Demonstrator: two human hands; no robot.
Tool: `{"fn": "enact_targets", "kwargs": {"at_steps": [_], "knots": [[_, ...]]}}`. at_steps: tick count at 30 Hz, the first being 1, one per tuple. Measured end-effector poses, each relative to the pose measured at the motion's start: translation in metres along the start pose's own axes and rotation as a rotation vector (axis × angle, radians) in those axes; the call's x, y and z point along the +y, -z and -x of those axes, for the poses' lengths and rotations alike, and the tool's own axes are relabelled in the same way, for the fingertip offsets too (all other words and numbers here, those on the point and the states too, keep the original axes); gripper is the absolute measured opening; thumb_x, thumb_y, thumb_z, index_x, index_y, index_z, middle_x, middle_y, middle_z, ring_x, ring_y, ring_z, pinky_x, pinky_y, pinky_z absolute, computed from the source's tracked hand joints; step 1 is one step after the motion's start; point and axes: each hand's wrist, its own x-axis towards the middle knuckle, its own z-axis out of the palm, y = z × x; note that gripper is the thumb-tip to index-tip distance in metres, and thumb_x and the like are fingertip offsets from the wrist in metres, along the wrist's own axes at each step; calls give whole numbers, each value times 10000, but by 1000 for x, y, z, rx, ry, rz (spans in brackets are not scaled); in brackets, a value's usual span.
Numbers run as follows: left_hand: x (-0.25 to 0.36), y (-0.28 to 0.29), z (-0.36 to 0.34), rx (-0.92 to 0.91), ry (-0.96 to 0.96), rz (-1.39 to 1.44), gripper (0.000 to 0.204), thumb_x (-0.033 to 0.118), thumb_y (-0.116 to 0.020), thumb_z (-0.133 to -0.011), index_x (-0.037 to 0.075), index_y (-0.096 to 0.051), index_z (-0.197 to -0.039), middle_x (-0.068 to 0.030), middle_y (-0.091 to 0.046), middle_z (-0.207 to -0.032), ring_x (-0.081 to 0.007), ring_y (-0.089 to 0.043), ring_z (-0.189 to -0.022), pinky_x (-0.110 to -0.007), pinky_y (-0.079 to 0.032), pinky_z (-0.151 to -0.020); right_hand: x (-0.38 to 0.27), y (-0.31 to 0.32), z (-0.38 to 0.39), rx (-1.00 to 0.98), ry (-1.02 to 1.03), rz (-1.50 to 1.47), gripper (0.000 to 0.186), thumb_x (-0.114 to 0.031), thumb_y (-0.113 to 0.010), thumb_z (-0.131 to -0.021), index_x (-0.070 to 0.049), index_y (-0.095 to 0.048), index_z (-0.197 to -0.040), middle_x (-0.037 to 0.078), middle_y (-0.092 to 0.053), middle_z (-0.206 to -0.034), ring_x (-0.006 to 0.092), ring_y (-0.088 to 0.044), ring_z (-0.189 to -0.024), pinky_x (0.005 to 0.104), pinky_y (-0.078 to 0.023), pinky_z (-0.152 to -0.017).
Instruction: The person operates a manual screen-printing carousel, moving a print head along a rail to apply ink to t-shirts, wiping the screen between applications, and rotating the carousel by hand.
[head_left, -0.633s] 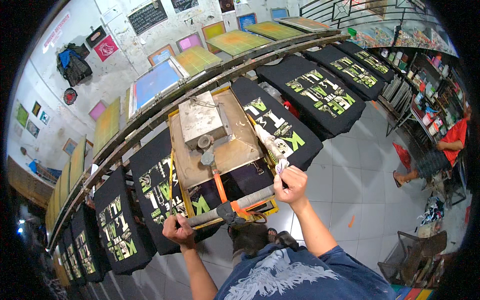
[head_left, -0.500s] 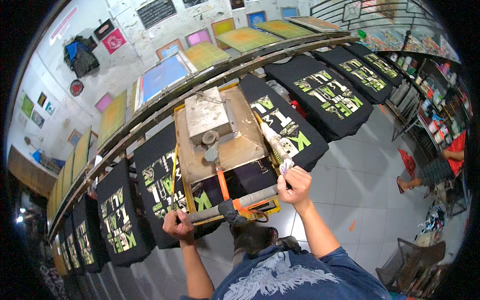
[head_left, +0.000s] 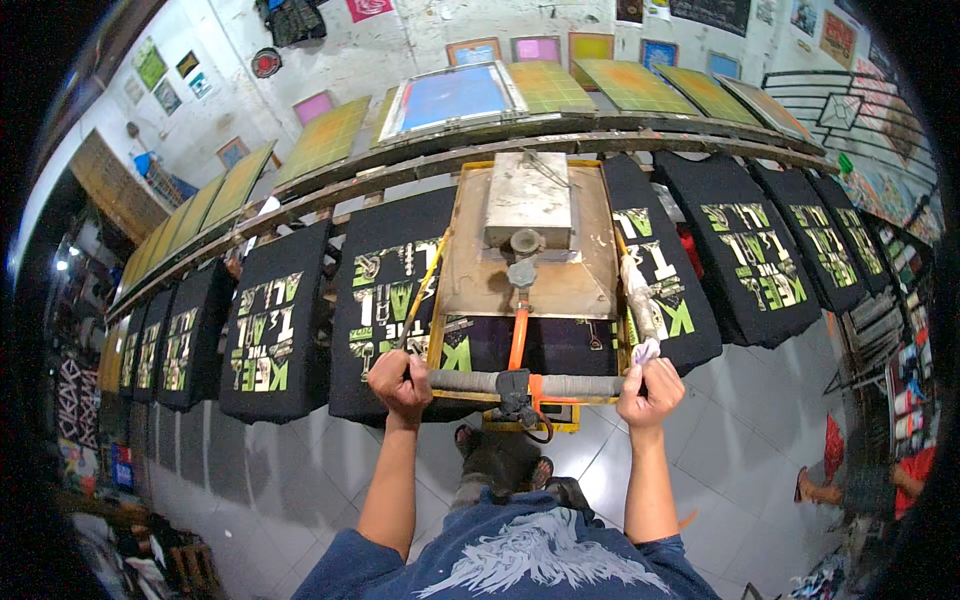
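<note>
The handle bar (head_left: 462, 381) is wrapped in grey; the frame (head_left: 436, 345) is painted yellow and the hose (head_left: 519, 335) is coloured orange. The black shirts (head_left: 265, 335) are printed in lime green and cream; the screens (head_left: 330, 140) are gridded in yellow-green.

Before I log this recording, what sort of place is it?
Probably a T-shirt printing workshop: black shirts with green and white lettering lie in a long row, screen-like frames sit behind them, and a yellow-framed device with a metal box is over the row.
</note>
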Motion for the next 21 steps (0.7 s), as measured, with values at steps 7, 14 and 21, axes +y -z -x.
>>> {"fn": "enact_targets", "kwargs": {"at_steps": [7,14,21], "knots": [[9,4,-10,-21,21,-32,297,115,-625,-879,12,-519,-621,-155,-496,-569,-341,-532,-506,-419,-429,-523,2,-6,-2,19,18,38,187,-44,-654,-821,-47,-527,-685,138,-507,-635,328,-506,-551,437,-404,-518],[25,25,13,-133,41,-11,269,120,-736,-875,60,-557,-683,-140,-603,-656,-358,-598,-589,-431,-463,-570,2,2,0,81,-23,17,204,-39,-584,-914,15,-576,-717,152,-548,-641,301,-542,-553,381,-396,-533],[95,86,52,-231,189,11,279,184,-780,-876,88,-604,-682,-113,-646,-650,-334,-648,-598,-432,-501,-581,4,20,1,8,-42,-16,317,-156,-514,-970,31,-609,-732,129,-562,-650,233,-564,-584,361,-414,-567]]}}
